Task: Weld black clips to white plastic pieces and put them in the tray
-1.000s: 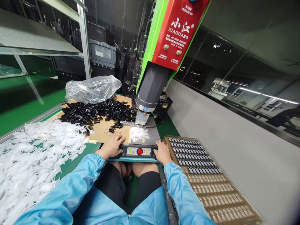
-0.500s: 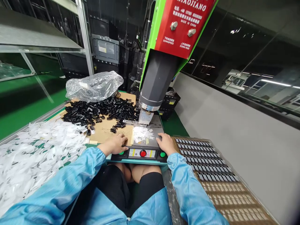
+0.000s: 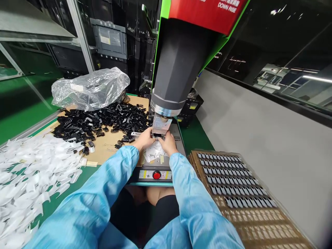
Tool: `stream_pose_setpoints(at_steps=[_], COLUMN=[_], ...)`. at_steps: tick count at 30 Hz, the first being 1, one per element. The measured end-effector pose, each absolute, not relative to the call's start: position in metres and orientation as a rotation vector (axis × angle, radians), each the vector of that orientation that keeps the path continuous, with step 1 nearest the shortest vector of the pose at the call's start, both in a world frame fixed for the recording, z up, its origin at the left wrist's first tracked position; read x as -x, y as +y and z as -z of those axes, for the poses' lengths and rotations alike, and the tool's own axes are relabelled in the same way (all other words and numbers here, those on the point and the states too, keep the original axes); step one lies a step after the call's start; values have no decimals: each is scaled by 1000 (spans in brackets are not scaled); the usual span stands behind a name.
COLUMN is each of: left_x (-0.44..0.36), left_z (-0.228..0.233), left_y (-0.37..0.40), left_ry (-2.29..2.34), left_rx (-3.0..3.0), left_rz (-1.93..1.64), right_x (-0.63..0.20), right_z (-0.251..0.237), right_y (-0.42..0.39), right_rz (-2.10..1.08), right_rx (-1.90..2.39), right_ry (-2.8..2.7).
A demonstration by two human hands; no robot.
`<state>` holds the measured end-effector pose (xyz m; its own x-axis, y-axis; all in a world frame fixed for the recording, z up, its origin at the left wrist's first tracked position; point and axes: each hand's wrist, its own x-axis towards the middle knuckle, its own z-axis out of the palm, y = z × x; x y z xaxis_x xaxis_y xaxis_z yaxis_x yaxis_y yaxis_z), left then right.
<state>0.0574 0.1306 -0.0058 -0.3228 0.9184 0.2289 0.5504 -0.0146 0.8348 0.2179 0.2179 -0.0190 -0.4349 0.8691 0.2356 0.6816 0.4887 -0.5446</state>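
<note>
Both hands are stretched forward to the base of a green and red press machine (image 3: 181, 65). My left hand (image 3: 144, 139) and my right hand (image 3: 168, 142) meet right under its small metal horn (image 3: 160, 125), fingertips at the fixture there. What the fingers hold is hidden by the hands. A little pile of white plastic pieces (image 3: 153, 153) lies on the machine plate between my wrists. The control strip with its red button (image 3: 156, 175) sits below my forearms, untouched.
A heap of black plastic parts (image 3: 98, 121) lies on cardboard to the left, with a crumpled clear bag (image 3: 90, 88) behind it. Many white plastic pieces (image 3: 31, 166) cover the green bench. A brown tray (image 3: 233, 183) with rows of dark parts stands at right.
Both hands left the front control strip and moved forward to the fixture under the horn. The view has moved closer to the machine.
</note>
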Motion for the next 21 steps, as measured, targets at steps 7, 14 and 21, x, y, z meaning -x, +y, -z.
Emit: stream_pose_setpoints(at_steps=[7,14,21], left_x=[-52,-85,-140], left_z=[17,26,32], left_y=[151,98,-6], left_ry=[1591,1421,1057], left_rx=[-1319,-984,-663], left_rz=[-1483,-1629,-1569], right_x=[-211,-231,-286], right_z=[16,21,45], right_y=[227,198,92], right_rz=[-716,-1152,-1547], right_rx=[1218,981,770], right_ry=[-2169,-1702,-1265])
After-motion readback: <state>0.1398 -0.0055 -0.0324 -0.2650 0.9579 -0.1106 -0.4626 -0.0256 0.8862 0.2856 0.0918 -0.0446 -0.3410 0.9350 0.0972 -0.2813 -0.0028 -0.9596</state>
